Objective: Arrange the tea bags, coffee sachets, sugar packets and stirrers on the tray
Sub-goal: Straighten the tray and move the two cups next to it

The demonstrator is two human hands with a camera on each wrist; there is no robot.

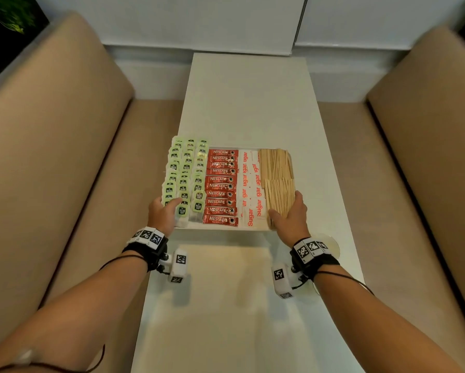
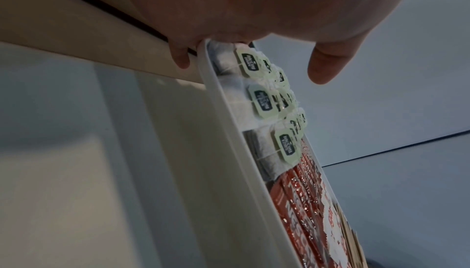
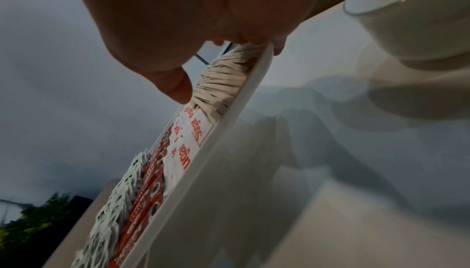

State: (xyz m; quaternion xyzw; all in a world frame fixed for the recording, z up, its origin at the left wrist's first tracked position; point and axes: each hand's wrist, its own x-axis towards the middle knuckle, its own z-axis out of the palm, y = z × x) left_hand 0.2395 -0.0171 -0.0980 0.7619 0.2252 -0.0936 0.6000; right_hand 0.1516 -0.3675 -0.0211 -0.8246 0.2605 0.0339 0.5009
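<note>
While we held the white tray point(image 1: 226, 229) at its two near corners, it sat across the narrow white table point(image 1: 253, 103), between the table's long edges and nearer its near end than its far end. Our left hand point(image 1: 162, 215) gripped the near left corner, thumb lying over the green-tagged tea bags point(image 1: 184, 173) and fingers curled under the rim, as the left wrist view showed. Our right hand point(image 1: 290, 215) gripped the near right corner, thumb resting on the wooden stirrers point(image 1: 278, 176) and fingertips hooked below the rim. On the tray the goods lay in four bands from left edge to right edge: tea bags in three columns, then red Nescafe coffee sachets point(image 1: 222, 185) stacked in one column, then white sugar packets point(image 1: 250, 189), then the stirrers in two bundles along the right edge. A clear glass point(image 3: 412, 16) stood on the table just beside our right wrist, near the table's right edge. Beige sofas point(image 1: 51, 130) flanked the table.
</note>
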